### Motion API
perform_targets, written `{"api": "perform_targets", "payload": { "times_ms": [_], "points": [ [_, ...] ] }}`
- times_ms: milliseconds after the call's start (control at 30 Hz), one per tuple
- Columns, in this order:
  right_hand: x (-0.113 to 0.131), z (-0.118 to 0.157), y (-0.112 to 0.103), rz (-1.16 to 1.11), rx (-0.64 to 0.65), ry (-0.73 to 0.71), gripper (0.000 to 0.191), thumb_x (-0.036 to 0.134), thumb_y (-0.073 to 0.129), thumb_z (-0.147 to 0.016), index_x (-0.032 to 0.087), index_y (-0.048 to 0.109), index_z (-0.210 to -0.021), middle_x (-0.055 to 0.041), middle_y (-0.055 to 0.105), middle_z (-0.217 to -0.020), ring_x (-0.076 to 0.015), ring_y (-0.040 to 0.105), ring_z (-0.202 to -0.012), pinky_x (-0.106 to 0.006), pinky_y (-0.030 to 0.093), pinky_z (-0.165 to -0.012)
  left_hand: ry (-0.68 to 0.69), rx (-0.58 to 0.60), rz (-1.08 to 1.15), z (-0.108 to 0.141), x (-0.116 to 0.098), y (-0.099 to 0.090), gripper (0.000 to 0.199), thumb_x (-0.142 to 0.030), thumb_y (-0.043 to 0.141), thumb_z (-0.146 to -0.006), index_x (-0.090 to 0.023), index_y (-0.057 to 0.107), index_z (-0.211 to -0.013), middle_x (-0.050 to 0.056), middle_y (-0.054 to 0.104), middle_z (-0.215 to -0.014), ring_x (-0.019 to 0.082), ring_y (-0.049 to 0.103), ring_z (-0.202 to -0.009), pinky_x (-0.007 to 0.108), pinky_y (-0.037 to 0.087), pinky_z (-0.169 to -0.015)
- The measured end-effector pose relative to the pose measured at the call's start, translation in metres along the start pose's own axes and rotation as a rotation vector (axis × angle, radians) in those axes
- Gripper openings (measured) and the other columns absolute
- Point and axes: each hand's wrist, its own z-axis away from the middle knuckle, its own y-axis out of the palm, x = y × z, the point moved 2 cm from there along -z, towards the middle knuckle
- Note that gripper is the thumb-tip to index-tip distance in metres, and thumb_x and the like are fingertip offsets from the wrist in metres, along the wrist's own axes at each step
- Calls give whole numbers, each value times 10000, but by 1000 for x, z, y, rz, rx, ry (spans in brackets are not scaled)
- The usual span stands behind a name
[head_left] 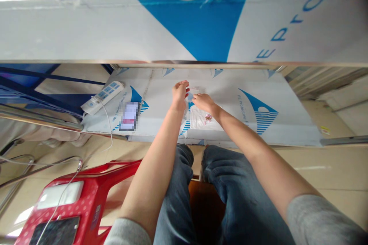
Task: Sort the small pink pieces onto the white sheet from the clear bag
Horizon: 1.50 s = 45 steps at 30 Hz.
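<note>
Over the film-covered table (pixel 224 80), my left hand (pixel 180 93) is raised with its fingers curled; what it may hold is too small to make out. Just to its right, my right hand (pixel 203 102) has its fingers drawn together, and something thin and clear seems to be between the two hands. A white sheet or bag (pixel 198 121) lies beneath my right hand and wrist, with a small heap of pinkish-red bits (pixel 208 118) on it. The hands are close but apart.
A phone (pixel 129 116) and a white power strip (pixel 102 97) with a cable are on the table's left part. A red stool (pixel 94 187) stands lower left, carrying a white device (pixel 61 194) and a dark tablet-like object (pixel 56 231). A broad film-covered shelf (pixel 86 30) crosses the top.
</note>
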Motion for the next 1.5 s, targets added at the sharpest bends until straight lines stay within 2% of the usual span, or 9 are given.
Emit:
{"api": "perform_targets", "payload": {
  "times_ms": [100,267,333,633,833,1133,1233,1333,1500],
  "points": [
    [1,2,-2,-36,-77,47,273,153,378,-873,126,646,-921,-142,645,-938,-224,579,-862,-298,382,-683,1,7,-6,0,0,-1,118,-263,546,-702,-204,517,-800,33,596,-905,144,581,-803,279,394,-694],
    [-16,-1,-14,-138,-322,407,387,266,240,-936,140,593,-1033,-121,622,-982,-207,564,-839,-279,347,-654,2,2,-25,-1,0,-2,132,-287,547,-717,-203,518,-815,35,604,-923,143,582,-833,254,395,-680],
    [-21,-6,-16,-145,-348,447,391,277,231,-940,145,581,-1054,-123,605,-1008,-210,554,-843,-280,339,-650,4,3,-25,-1,0,-2,139,-293,548,-719,-201,519,-819,34,606,-925,142,582,-837,249,396,-678],
    [-14,-10,23,-39,-34,48,230,120,427,-855,150,647,-916,-135,587,-1022,-246,472,-1021,-302,387,-752,-2,4,-12,1,-2,-4,103,-243,524,-717,-198,519,-810,33,600,-906,137,579,-803,270,393,-694],
    [-18,-4,23,-75,-86,88,231,243,458,-871,154,626,-1002,-128,547,-1084,-236,476,-1028,-318,382,-811,-1,15,-25,1,-2,-5,90,-257,527,-728,-200,519,-796,32,604,-903,130,577,-791,256,394,-681],
    [-18,0,30,-70,-40,48,213,215,453,-865,166,631,-973,-98,610,-1004,-202,541,-934,-298,385,-777,1,2,-72,-6,2,-13,119,-297,532,-722,-202,523,-793,34,616,-901,119,582,-755,239,399,-655],
    [-17,2,26,-65,-47,59,206,225,470,-858,159,633,-966,-111,622,-988,-219,544,-943,-304,387,-767,9,-23,-210,-17,14,-23,116,-295,527,-715,-202,533,-783,38,614,-868,132,581,-723,265,400,-652],
    [-16,6,17,-67,-45,69,227,234,472,-856,156,631,-999,-125,630,-994,-235,552,-947,-316,391,-766,24,-91,-488,-29,32,-42,103,-269,557,-682,-203,528,-756,57,613,-828,183,595,-781,307,409,-689],
    [-22,15,-10,-163,-51,152,206,251,485,-835,203,660,-933,-72,660,-984,-207,575,-910,-291,406,-741,-8,-216,-898,-29,54,-74,289,-225,692,-556,-211,509,-779,137,581,-1043,310,497,-1111,399,373,-866]
  ]
}}
